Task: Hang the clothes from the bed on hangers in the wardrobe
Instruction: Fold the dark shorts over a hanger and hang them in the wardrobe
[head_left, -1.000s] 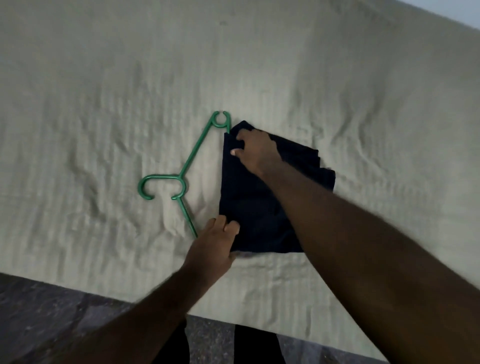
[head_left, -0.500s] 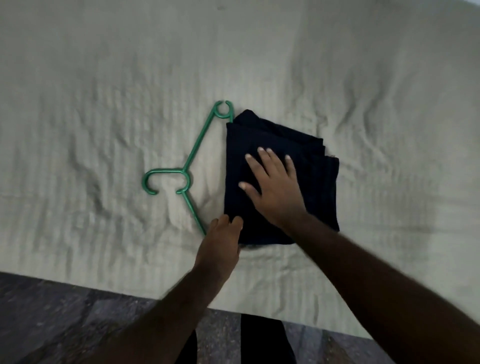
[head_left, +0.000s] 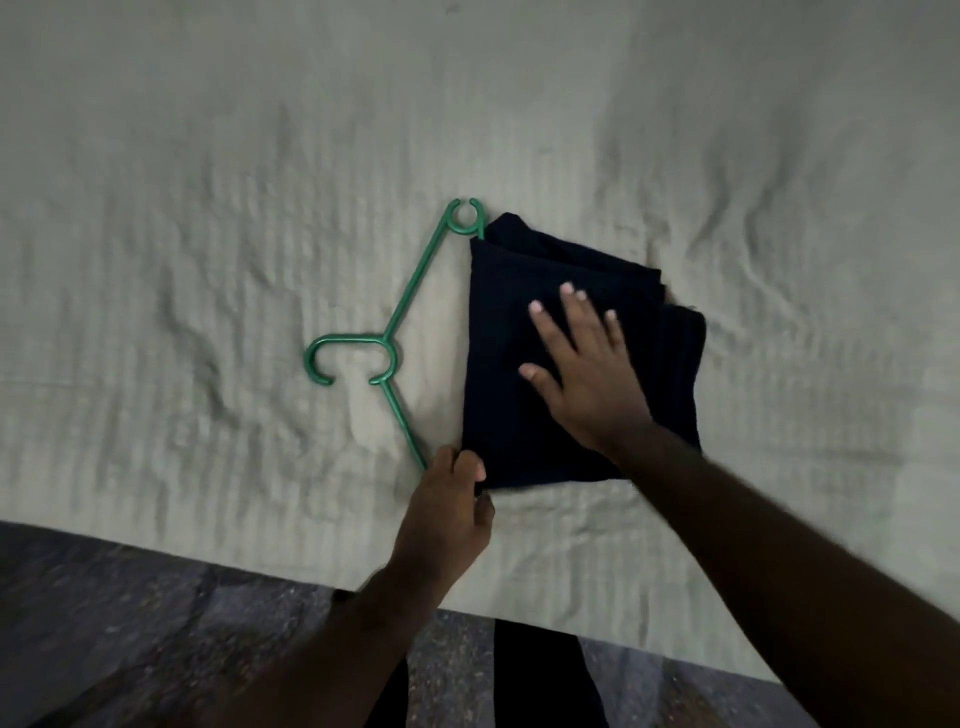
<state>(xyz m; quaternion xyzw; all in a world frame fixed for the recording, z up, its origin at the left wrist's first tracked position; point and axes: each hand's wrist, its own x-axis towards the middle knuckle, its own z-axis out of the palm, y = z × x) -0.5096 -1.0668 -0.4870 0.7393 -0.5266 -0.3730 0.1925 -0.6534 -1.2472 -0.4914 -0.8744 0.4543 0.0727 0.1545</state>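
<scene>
Shifted R hand (head_left: 587, 379) off far corner to lie flat, fingers spread, on folded dark garment (head_left: 498, 322), still on bed (head_left: 208, 208) w/ green hanger (head_left: 421, 283) touching its left edge; L hand (head_left: 447, 514) still pinching near-left corner, so prob. fold pressed, hanger lift & wardrobe trip yet to do.

Bare forearms (head_left: 753, 545) and dark trousers (head_left: 540, 675) show.

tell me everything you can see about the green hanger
The green hanger looks like thin moulded plastic, lying flat on the pale bed sheet. Its open hook points left; the far arm ends in a small open loop. The near arm's end disappears under the left hand. Its bottom bar is hidden, apparently under the dark folded garment, which touches the loop.
</scene>
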